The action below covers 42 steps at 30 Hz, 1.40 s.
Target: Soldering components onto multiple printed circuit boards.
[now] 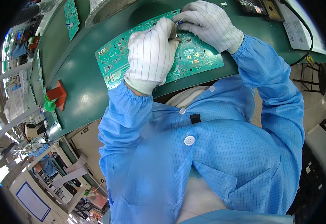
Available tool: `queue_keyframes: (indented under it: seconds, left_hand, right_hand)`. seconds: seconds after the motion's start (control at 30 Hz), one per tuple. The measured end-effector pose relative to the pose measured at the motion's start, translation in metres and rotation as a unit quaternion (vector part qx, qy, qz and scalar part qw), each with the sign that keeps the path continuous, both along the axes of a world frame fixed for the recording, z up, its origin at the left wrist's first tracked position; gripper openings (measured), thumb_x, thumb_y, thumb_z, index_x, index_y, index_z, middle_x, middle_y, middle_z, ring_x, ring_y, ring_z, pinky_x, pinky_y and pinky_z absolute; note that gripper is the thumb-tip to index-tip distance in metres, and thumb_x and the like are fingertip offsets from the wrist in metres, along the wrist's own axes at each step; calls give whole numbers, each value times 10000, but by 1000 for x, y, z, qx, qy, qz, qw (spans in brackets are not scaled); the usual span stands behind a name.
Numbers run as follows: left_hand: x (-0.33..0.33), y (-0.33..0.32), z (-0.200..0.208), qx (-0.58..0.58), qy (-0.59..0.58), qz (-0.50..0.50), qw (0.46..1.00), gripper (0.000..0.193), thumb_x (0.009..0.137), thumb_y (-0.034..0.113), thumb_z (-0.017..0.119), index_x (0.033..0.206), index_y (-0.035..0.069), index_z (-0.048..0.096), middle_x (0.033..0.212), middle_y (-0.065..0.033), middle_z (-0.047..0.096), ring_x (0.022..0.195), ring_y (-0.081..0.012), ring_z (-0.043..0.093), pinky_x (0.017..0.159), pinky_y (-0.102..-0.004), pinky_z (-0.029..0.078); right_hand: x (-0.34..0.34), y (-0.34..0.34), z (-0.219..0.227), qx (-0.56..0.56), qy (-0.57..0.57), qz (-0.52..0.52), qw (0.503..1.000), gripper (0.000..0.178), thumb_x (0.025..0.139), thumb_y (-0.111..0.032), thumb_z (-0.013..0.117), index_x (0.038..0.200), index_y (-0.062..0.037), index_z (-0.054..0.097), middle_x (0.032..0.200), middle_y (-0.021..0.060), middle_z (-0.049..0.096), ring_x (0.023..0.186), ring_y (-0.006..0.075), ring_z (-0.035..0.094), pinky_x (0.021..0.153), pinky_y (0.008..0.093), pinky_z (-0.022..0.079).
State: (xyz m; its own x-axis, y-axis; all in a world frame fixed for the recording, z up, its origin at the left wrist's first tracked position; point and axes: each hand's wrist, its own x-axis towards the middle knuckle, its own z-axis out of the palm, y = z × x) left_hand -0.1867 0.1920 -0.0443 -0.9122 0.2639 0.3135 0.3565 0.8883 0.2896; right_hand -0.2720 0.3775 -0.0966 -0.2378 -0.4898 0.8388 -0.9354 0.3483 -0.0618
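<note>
A wide, flat, green circuit board [204, 63] with many tiny parts on it lies on the smooth dark green table [84, 108], close in front of the person in the blue checked coat [222, 127]. The left hand [150, 52], in a white cloth glove with thin dark stripes, is over the middle of the board. Its fingers are curled in and the tips are near the thumb, but I cannot tell if they pinch anything. The right hand [209, 26], in the same kind of glove, is bent over the board's far edge. Its fingertips are close together by a tiny blue bit [180, 22], and I cannot tell if they grip it. The board looks light and stiff, so it should lift easily but not like being bent. Its little parts could snap or get scratched, and its flat face may feel slippery through cloth gloves. The best place to hold it is by the bare edges, one hand at each short end, with no fingers squashing the parts. Off to the left on the table are a red block-like stand [61, 94] and a round green spool [49, 103], well apart from both hands.
</note>
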Motion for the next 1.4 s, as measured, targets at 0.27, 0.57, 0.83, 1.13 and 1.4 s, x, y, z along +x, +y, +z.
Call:
queue_keyframes:
  seconds: [0.27,0.57,0.83,1.13,1.4]
  left_hand:
    - [-4,-6,8,-56,9,-30,998,201,823,169,724,954,102,587,751,-113,669,783,-330,669,769,-457,477]
    - [10,9,10,19,-8,-96,995,183,788,96,747,880,104,590,758,-90,671,762,-313,668,805,-438,486]
    - [26,18,-4,9,38,-148,988,253,728,88,790,938,107,650,799,-60,662,837,-280,661,857,-409,475]
    - [33,20,-6,8,47,-140,989,271,729,92,804,958,116,659,832,-55,674,856,-274,663,876,-414,474]
    - [31,19,-11,18,73,-159,984,280,736,105,800,974,122,655,837,-47,664,856,-275,656,882,-420,470]
  right_hand:
    - [9,2,20,161,-192,-101,963,210,849,-338,696,950,-154,712,900,96,615,912,305,602,808,429,480]
    - [7,6,18,167,-199,-95,961,237,866,-353,672,944,-132,711,879,118,614,889,315,608,789,433,482]
    - [10,10,23,155,-212,-82,961,260,883,-367,646,974,-132,713,892,111,616,898,303,609,798,428,480]
    - [12,12,26,164,-224,-88,957,266,899,-369,638,990,-133,721,898,109,614,908,300,604,810,424,476]
    - [12,12,26,164,-220,-89,957,272,900,-369,640,994,-128,723,900,111,616,915,303,602,817,423,475]
